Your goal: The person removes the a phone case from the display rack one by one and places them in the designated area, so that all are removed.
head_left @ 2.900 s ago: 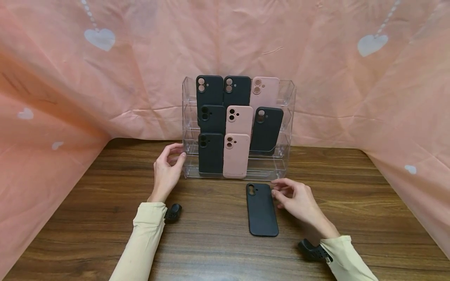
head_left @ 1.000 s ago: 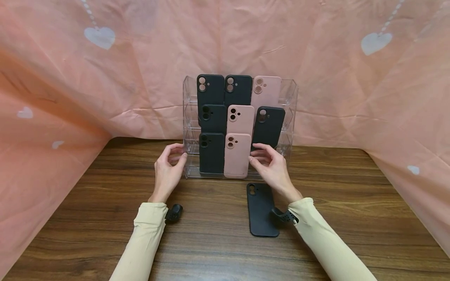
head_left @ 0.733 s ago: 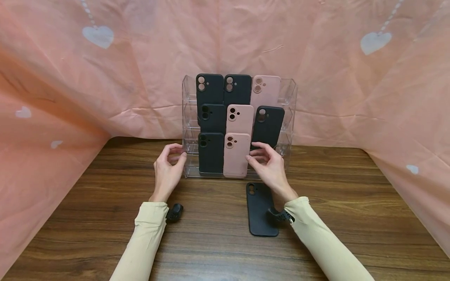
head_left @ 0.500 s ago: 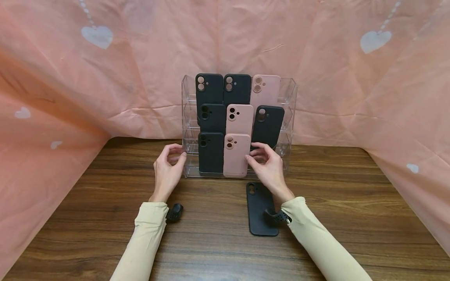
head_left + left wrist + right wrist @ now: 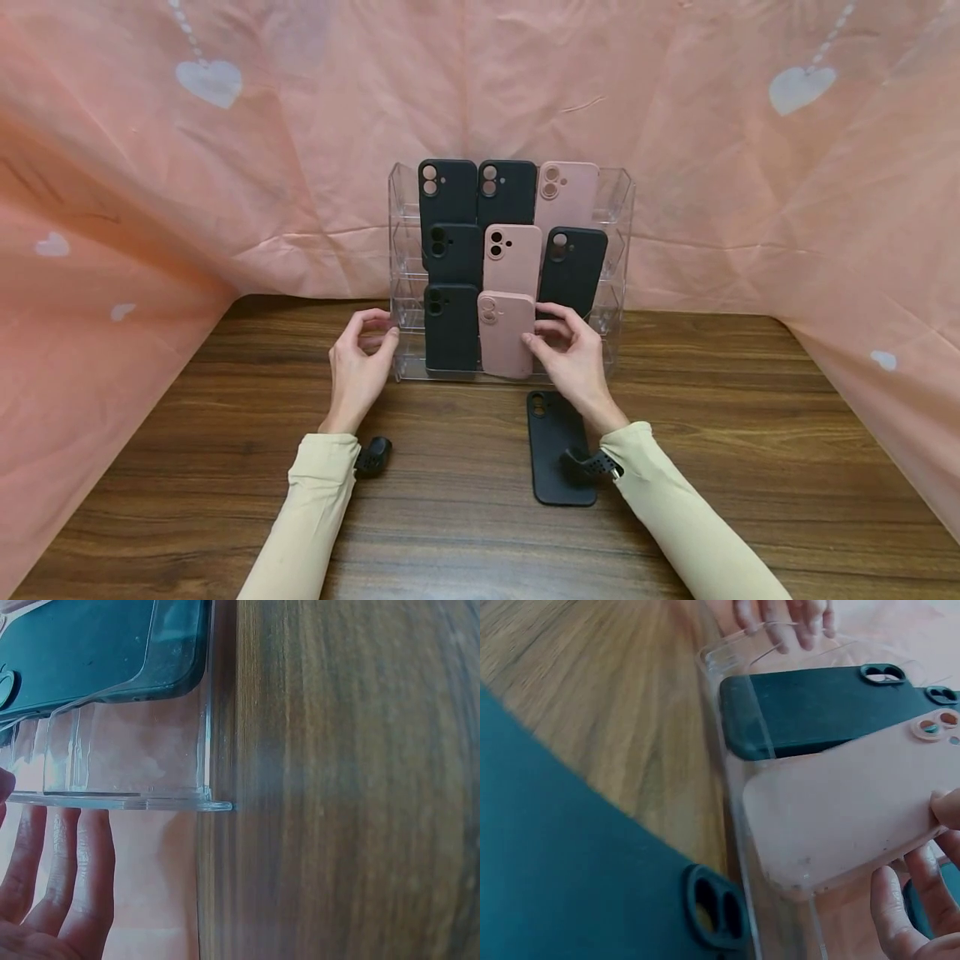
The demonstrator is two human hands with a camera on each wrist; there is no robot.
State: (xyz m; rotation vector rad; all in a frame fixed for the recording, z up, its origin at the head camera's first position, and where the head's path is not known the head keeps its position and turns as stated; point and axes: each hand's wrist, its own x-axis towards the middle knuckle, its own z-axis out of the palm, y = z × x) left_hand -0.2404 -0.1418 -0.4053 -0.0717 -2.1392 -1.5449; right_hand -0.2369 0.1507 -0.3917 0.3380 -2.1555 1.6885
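Observation:
A clear acrylic display rack (image 5: 408, 362) stands at the back of the table, holding black and pink phone cases in tiers. My left hand (image 5: 362, 360) grips its left side panel, thumb in front and fingers behind; the left wrist view shows the fingers (image 5: 94, 870) along that panel. My right hand (image 5: 577, 358) pinches the right edge of the pink phone case (image 5: 504, 337) in the lowest tier. In the right wrist view this pink case (image 5: 840, 802) tips out from the rack, its lower end near the front lip. A black case (image 5: 450, 329) stands at its left.
One black phone case (image 5: 551, 450) lies flat on the wooden table (image 5: 450, 533), partly under my right wrist. Higher up in the rack are another pink case (image 5: 512, 258) and a slanted black case (image 5: 573, 267). Pink cloth (image 5: 315, 150) hangs behind and at both sides.
My right hand has moved from beside the case on the table up to the lowest pink case and pinched it. That case's top has dropped and tipped forward. My left hand stays put.

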